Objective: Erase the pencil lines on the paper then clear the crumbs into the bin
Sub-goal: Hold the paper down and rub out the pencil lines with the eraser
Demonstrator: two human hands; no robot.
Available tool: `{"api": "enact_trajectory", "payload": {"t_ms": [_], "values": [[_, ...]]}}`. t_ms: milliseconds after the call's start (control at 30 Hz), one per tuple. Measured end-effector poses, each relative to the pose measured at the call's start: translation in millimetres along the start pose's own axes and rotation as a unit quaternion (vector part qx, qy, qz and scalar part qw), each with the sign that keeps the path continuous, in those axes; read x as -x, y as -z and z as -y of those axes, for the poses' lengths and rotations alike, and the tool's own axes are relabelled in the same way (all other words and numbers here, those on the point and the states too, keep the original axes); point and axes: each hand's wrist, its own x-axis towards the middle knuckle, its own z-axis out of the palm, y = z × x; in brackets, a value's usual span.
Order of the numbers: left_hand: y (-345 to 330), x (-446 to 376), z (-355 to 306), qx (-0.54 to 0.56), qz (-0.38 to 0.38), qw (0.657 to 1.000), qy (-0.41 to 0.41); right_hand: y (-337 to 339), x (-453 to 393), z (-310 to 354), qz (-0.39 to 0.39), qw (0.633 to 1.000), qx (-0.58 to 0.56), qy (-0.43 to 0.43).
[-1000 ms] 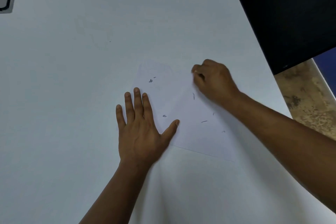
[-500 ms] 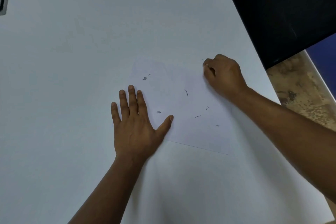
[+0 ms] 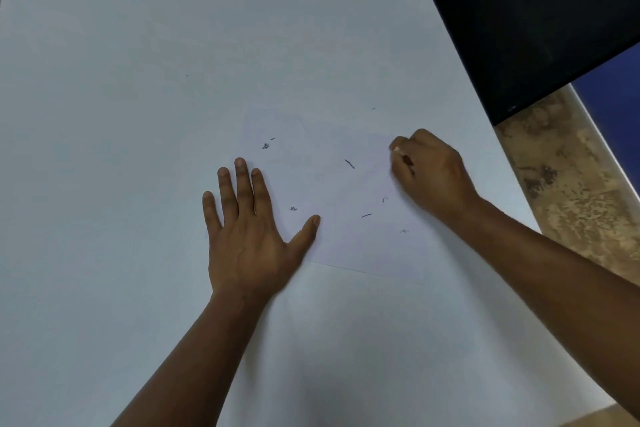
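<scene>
A white sheet of paper (image 3: pixel 349 239) lies on the white table, hard to tell from it apart from its near edge. Several dark eraser crumbs (image 3: pixel 349 164) are scattered over the sheet. My left hand (image 3: pixel 249 229) lies flat with fingers spread on the paper's left part, pressing it down. My right hand (image 3: pixel 429 173) is curled into a fist at the paper's right side, fingertips pinched on a small eraser that is almost wholly hidden. No pencil lines show clearly.
The white table (image 3: pixel 138 114) fills most of the view. A large black object (image 3: pixel 533 17) stands beyond the table's right edge. Mottled brown floor (image 3: pixel 568 184) shows to its right, with a blue surface (image 3: pixel 616 87) behind.
My right hand swung out to the paper's far right corner, then came back toward me and slightly left. My left hand stayed flat. The crumbs have not moved.
</scene>
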Motion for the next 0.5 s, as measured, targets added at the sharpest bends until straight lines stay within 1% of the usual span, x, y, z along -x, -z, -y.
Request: {"api": "enact_trajectory", "payload": {"t_ms": [67,167,233,333,400,500], "values": [[1,0,-1,0.004,-0.002,1.0,0.0,7,-2,-5,0.022,0.999,-0.017,-0.023],[1,-1,-1,0.006,-0.003,1.0,0.0,1,-6,29,0.039,0.995,-0.087,-0.013],[0,-1,-1,0.009,-0.008,1.0,-0.002,-13,-7,67,0.052,0.99,-0.126,0.029],[-2,-2,1,0.022,-0.015,1.0,-0.006,-38,-7,119,0.105,0.975,-0.136,0.142],[-4,-2,2,0.019,-0.016,1.0,-0.013,-47,-14,125,0.112,0.967,-0.118,0.195],[-4,-2,2,0.018,-0.02,1.0,-0.007,-46,-37,102,0.078,0.972,-0.052,0.216]]}}
